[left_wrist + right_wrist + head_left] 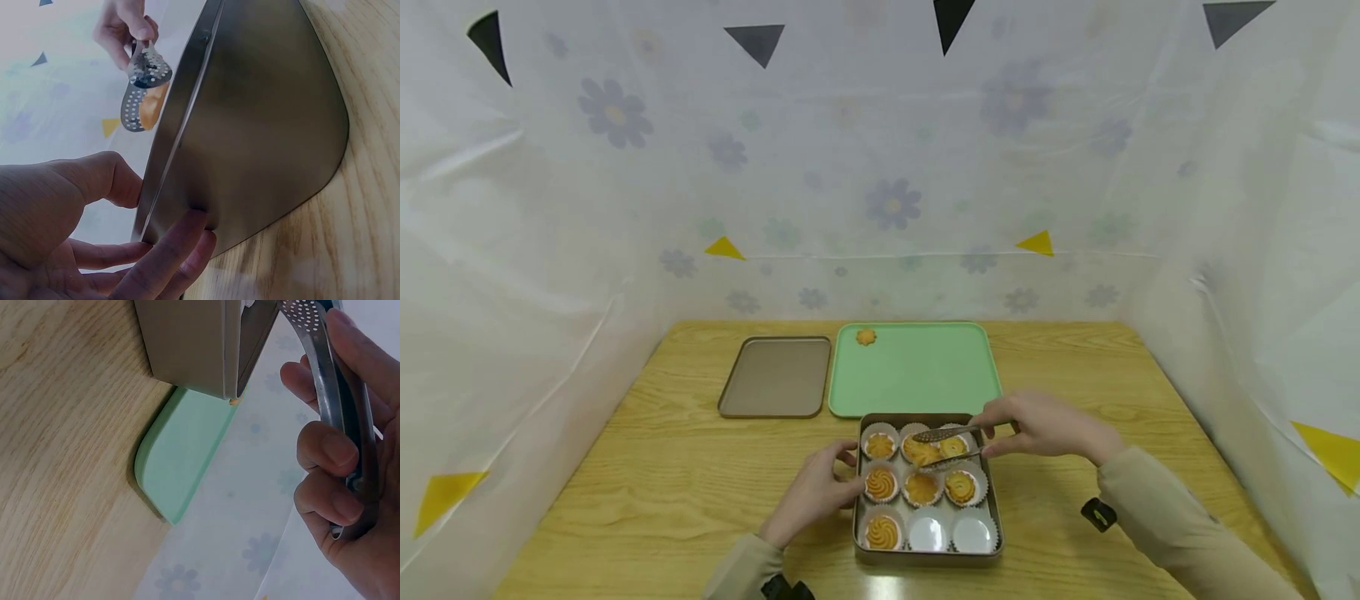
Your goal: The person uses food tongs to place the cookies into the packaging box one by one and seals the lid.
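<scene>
Soft, even light fills my head view, its edges bowed by the wide lens; my left wrist view looks dim, shadowed.

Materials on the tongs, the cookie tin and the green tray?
Tongs: polished metal, likely stainless; perforated, reflective.
Cookie tin: thin sheet metal, dull brushed sheen, folded rim.
Green tray: probably plastic or silicone; matte, uniform mint, rounded edges.

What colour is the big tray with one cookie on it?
Mint green. The tray shows best in the head view, behind the cookie tin.
</scene>
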Available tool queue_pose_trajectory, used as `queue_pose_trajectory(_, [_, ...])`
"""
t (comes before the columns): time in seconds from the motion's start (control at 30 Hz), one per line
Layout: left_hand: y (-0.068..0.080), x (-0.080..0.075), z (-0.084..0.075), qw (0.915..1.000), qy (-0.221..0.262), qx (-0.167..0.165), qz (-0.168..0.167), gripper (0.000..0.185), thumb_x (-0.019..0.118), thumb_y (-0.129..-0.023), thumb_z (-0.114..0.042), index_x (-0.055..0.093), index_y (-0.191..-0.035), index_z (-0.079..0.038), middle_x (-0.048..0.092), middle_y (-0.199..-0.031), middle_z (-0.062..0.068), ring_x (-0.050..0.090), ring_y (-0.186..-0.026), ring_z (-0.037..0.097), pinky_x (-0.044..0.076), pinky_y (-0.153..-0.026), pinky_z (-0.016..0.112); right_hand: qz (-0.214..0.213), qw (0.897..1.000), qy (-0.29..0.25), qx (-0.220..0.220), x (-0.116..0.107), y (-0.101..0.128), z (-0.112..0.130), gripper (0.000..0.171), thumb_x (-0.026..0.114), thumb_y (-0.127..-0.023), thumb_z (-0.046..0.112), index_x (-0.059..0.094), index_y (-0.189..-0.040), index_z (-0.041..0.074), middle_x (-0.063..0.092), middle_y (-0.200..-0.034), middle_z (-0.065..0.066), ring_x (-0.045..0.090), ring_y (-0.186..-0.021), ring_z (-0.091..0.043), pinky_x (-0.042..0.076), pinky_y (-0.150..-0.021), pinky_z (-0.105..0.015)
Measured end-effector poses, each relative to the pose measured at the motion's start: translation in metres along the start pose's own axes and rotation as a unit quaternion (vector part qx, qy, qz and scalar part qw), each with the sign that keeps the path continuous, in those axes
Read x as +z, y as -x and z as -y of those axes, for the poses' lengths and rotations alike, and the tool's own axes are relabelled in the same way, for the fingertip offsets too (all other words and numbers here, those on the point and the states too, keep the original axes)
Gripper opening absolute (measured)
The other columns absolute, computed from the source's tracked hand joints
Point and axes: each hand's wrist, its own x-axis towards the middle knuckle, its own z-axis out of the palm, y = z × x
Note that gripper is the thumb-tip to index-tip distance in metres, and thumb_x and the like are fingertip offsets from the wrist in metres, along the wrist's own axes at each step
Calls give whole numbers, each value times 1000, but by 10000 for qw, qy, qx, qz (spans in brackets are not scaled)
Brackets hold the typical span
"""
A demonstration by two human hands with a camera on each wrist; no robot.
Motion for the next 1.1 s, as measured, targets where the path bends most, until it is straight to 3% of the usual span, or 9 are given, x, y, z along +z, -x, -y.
queue_pose_trajectory(0.17, [0, -1, 1, 10000, -67, 35, -22, 62, 68, -81, -6, 48, -138, 12, 63, -112, 23, 69, -83, 22, 60, -62, 25, 60, 10000, -7, -32, 4, 5, 5, 43, 70, -91, 38, 70, -126, 13, 75, -111, -2, 57, -75, 5, 51, -66, -19])
queue_pose_trajectory(0.37, [0, 0, 1, 10000, -38, 10, -34, 62, 68, -81, -6, 49, -137, 12, 63, -112, 22, 70, -82, 21, 60, -62, 24, 170, 9996, -146, -173, 12, 8, 9, 39, 72, -91, 36, 72, -124, 17, 72, -95, 9, 49, -69, 6, 46, -60, -16])
queue_pose_trajectory(0.57, [1, 0, 0, 10000, 47, -40, -34, 62, 69, -82, -6, 48, -138, 13, 63, -112, 23, 70, -82, 20, 61, -62, 25, 305, 9992, -216, -103, 18, 11, 14, 41, 71, -90, 42, 72, -123, 19, 71, -95, 12, 47, -69, 8, 44, -59, -15])
queue_pose_trajectory(0.8, [1, 0, -1, 10000, 57, -61, -35, 63, 69, -82, -6, 48, -138, 12, 63, -112, 23, 70, -83, 21, 61, -62, 26, 369, 9976, -348, -482, 23, 8, 17, 33, 73, -89, 37, 74, -118, 21, 70, -91, 10, 44, -70, 9, 41, -57, -12])
queue_pose_trajectory(1.1, [1, 0, 0, 10000, -46, -9, -45, 63, 69, -82, -7, 48, -139, 11, 63, -113, 22, 70, -86, 23, 61, -63, 26, 502, 9964, -375, -580, 25, 7, 20, 43, 74, -88, 38, 70, -128, 24, 73, -95, 9, 43, -67, 10, 39, -56, -11])
